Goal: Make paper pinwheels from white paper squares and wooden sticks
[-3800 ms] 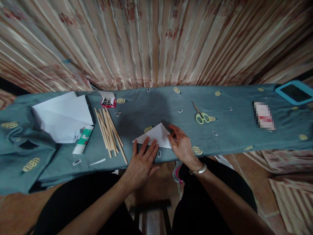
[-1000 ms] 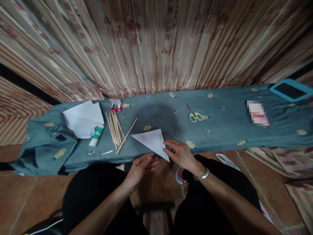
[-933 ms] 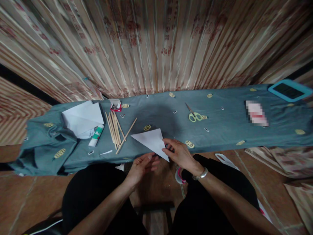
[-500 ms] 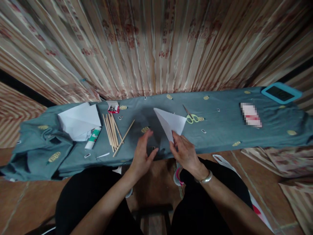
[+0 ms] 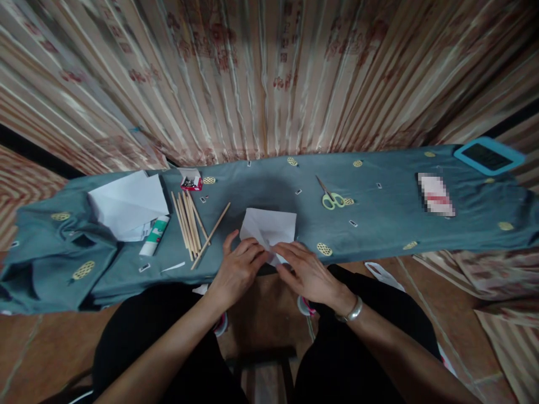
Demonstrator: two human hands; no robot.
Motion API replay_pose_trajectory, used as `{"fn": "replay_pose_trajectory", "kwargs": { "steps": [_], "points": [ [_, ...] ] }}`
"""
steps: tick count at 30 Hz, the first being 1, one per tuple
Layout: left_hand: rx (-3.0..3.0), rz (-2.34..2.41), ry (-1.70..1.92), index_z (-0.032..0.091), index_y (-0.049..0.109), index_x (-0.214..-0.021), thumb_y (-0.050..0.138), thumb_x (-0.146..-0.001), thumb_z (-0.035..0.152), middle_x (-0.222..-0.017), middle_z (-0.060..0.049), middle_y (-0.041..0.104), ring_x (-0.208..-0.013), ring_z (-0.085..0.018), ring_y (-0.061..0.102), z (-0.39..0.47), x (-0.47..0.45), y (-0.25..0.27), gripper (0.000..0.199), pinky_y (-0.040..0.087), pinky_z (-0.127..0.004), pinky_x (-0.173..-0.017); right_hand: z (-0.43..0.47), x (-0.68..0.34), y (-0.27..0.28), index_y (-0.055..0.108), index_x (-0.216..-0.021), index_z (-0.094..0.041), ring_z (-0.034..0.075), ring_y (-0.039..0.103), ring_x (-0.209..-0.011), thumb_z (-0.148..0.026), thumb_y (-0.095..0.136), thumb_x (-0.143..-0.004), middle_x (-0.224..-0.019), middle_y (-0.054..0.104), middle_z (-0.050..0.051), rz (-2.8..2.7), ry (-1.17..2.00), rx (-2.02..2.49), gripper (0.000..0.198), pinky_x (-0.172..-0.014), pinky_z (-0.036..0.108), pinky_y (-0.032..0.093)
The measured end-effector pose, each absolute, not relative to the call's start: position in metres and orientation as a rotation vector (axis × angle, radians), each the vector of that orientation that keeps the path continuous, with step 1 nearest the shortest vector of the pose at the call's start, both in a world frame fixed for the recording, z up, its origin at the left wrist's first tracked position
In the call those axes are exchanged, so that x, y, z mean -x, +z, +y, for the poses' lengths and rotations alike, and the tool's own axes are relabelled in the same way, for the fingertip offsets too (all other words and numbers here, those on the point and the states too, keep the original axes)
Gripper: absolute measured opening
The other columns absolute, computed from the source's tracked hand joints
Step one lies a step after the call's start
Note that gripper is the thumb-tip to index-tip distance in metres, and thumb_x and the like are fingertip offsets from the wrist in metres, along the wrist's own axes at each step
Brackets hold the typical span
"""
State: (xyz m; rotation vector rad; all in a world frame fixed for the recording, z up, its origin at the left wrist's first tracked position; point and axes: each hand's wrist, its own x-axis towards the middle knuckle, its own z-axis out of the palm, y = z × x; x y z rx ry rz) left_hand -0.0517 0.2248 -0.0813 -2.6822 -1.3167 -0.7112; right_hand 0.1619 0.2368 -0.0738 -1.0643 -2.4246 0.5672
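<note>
A creased sheet of white paper (image 5: 273, 223) lies near the front edge of the cloth-covered table, between my hands. My left hand (image 5: 242, 266) grips its near left side with bent fingers, the thumb side toward the middle. From the right, my right hand (image 5: 305, 272) holds the near edge, fingertips pressed on the paper close to the left ones. The fingers hide the paper's near corner. Right of the paper lie scissors (image 5: 332, 199) with pale green handles. On the left are several wooden sticks (image 5: 187, 224), one set apart at a slant.
A green-and-white glue stick (image 5: 154, 235) lies beside a stack of white paper (image 5: 130, 205) at left. Behind the sticks stands a small red box (image 5: 191, 182) of metal bits. A blue-framed display (image 5: 489, 156) and a blurred packet (image 5: 437, 194) lie right on the teal tablecloth (image 5: 387, 219).
The paper has come down and left from my right hand and now lies flatter. My left hand, open before, has closed on it, and both hands have come together.
</note>
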Motion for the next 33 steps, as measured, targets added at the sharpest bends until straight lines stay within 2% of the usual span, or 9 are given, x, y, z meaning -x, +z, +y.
{"fn": "replay_pose_trajectory", "kwargs": {
  "steps": [4,10,14,16,18,23,27,30,33],
  "points": [
    [2.642,-1.357,-0.746,0.023,0.071,-0.095,0.053,-0.093,0.012,-0.092,0.000,0.075,-0.102,-0.020,0.064,0.221,0.061,-0.086,0.021,0.011,-0.051,-0.119,0.246,-0.174,-0.078,0.056,-0.131,-0.011,0.028,0.051,-0.127,-0.006,0.037,-0.091,-0.136,0.057,0.018,-2.524,0.380,1.106,0.044,-0.106,0.050,0.046],
    [2.616,-1.394,-0.764,0.025,0.065,-0.114,0.051,-0.093,0.011,-0.120,-0.005,0.071,-0.121,-0.025,0.058,0.220,0.064,-0.093,0.028,0.001,-0.058,-0.119,0.251,-0.174,-0.088,0.053,-0.135,-0.014,0.030,0.043,-0.137,-0.007,0.039,-0.093,-0.144,0.051,0.017,-2.553,0.252,1.150,0.046,-0.108,0.053,0.044],
    [2.485,-1.583,-0.898,0.022,0.024,-0.152,0.059,-0.091,0.027,-0.154,-0.020,0.037,-0.147,-0.034,0.027,0.224,0.063,-0.097,0.070,0.010,-0.062,-0.117,0.249,-0.169,-0.089,0.057,-0.132,-0.012,0.030,0.047,-0.133,-0.008,0.039,-0.093,-0.140,0.054,0.018,-2.540,0.279,1.154,0.042,-0.107,0.052,0.046],
    [2.433,-1.708,-1.025,0.019,0.002,-0.155,0.063,-0.088,0.037,-0.160,-0.025,0.020,-0.149,-0.036,0.017,0.227,0.065,-0.100,0.093,0.017,-0.061,-0.116,0.249,-0.168,-0.091,0.058,-0.130,-0.010,0.030,0.048,-0.132,-0.007,0.039,-0.093,-0.138,0.056,0.018,-2.543,0.274,1.142,0.042,-0.107,0.051,0.047],
    [2.437,-1.773,-1.101,0.018,-0.005,-0.155,0.064,-0.087,0.039,-0.161,-0.025,0.015,-0.149,-0.036,0.018,0.230,0.067,-0.104,0.098,0.022,-0.060,-0.116,0.249,-0.168,-0.093,0.058,-0.129,-0.011,0.029,0.050,-0.130,-0.006,0.039,-0.092,-0.137,0.057,0.018,-2.543,0.251,1.122,0.042,-0.106,0.050,0.048],
    [2.476,-1.543,-1.006,0.024,0.009,-0.155,0.057,-0.088,0.014,-0.162,-0.019,0.018,-0.150,-0.032,0.018,0.231,0.062,-0.101,0.083,0.022,-0.056,-0.117,0.249,-0.167,-0.094,0.060,-0.127,-0.009,0.030,0.051,-0.128,-0.008,0.042,-0.094,-0.134,0.058,0.020,-2.537,0.188,1.066,0.038,-0.104,0.050,0.050],
    [2.526,-1.326,-0.803,0.031,0.045,-0.140,0.050,-0.087,0.002,-0.159,-0.008,0.033,-0.152,-0.025,0.010,0.232,0.055,-0.086,0.061,0.003,-0.057,-0.120,0.252,-0.164,-0.092,0.064,-0.122,-0.011,0.030,0.051,-0.128,-0.011,0.045,-0.095,-0.131,0.061,0.019,-2.555,0.140,1.017,0.033,-0.103,0.049,0.049],
    [2.575,-1.331,-0.707,0.025,0.066,-0.108,0.051,-0.091,0.008,-0.144,-0.003,0.055,-0.147,-0.026,0.028,0.235,0.061,-0.077,0.028,-0.011,-0.060,-0.118,0.253,-0.163,-0.091,0.066,-0.116,-0.010,0.030,0.056,-0.122,-0.011,0.047,-0.095,-0.128,0.064,0.018,-2.560,0.098,0.981,0.029,-0.100,0.049,0.050],
    [2.603,-1.393,-0.729,0.021,0.067,-0.090,0.052,-0.093,0.011,-0.123,-0.002,0.070,-0.135,-0.028,0.048,0.234,0.073,-0.075,0.018,-0.011,-0.066,-0.116,0.252,-0.165,-0.089,0.066,-0.109,-0.013,0.028,0.059,-0.118,-0.012,0.045,-0.096,-0.126,0.067,0.015,-2.487,0.188,0.959,0.025,-0.099,0.047,0.050]
  ]
}}
